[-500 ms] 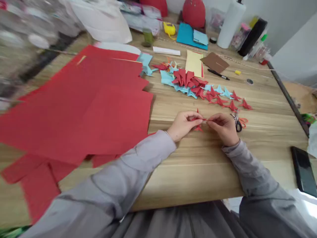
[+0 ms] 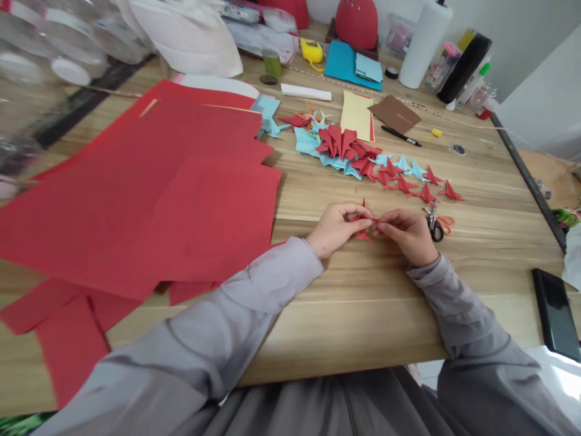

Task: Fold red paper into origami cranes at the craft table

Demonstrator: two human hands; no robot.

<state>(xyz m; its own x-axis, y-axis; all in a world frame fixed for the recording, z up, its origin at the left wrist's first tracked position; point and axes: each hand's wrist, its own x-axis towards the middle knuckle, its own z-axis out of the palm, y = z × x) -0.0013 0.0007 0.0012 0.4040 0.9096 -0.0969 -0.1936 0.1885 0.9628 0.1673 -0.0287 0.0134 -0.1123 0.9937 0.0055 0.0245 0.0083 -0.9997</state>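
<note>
Between my two hands is a small red origami crane, its points showing above and below my left fingers. My left hand pinches its body with thumb and forefinger. Close against it from the right, my right hand pinches a thin red tip of the same paper. My fingers hide the crane's middle. Beyond my hands lie finished-looking red cranes and light blue cranes in rows, beside a heap of folded red pieces. Scissors with black and orange handles rest just right of my right hand.
Large red paper sheets cover the table's left side. Behind the cranes are yellow paper, a brown card, a black pen and a yellow tape measure. A black phone lies at the right edge.
My right hand has shifted slightly left, so its fingertips now meet those of my left hand. The crane stays in my left fingers.
</note>
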